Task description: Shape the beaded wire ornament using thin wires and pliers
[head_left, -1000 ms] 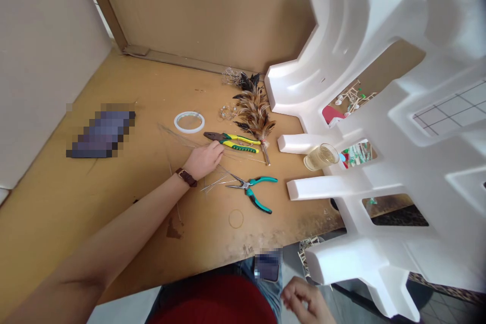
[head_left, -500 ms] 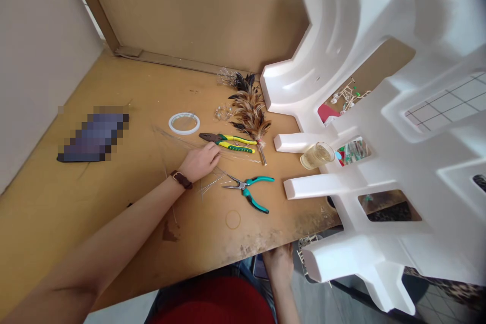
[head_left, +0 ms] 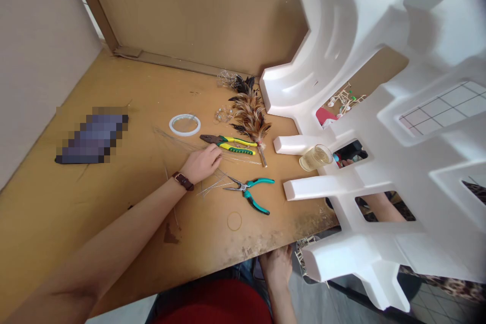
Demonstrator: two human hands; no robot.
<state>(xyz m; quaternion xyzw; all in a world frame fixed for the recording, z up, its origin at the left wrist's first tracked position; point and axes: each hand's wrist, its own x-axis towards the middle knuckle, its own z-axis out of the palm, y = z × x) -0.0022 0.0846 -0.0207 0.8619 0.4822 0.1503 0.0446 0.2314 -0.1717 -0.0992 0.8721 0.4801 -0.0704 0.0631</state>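
My left hand point(head_left: 202, 163), with a brown watch strap at the wrist, lies on the table over a loose spread of thin wires point(head_left: 172, 139). Its fingers are curled together, and what they may pinch is hidden. Just beyond the fingertips are yellow-and-green combination pliers point(head_left: 236, 148). Teal-handled needle-nose pliers point(head_left: 247, 190) lie with spread handles to the right, their jaws near several short wires point(head_left: 212, 186). Below the table edge, by my lap, is my right hand point(head_left: 278, 263); its fingers are mostly hidden under the edge.
A bundle of brown feathers point(head_left: 249, 109) lies near the back board, beside clear beads point(head_left: 224, 114). Left of it is a white ring-shaped roll point(head_left: 185, 125). A glass point(head_left: 316, 157) stands against a large white plastic frame point(head_left: 341, 182) on the right. Another person's arm point(head_left: 385, 207) shows through its opening.
My left hand stays almost in place over the wires. Another person's arm and hand have come into sight through the openings in the white frame. The view has shifted slightly.
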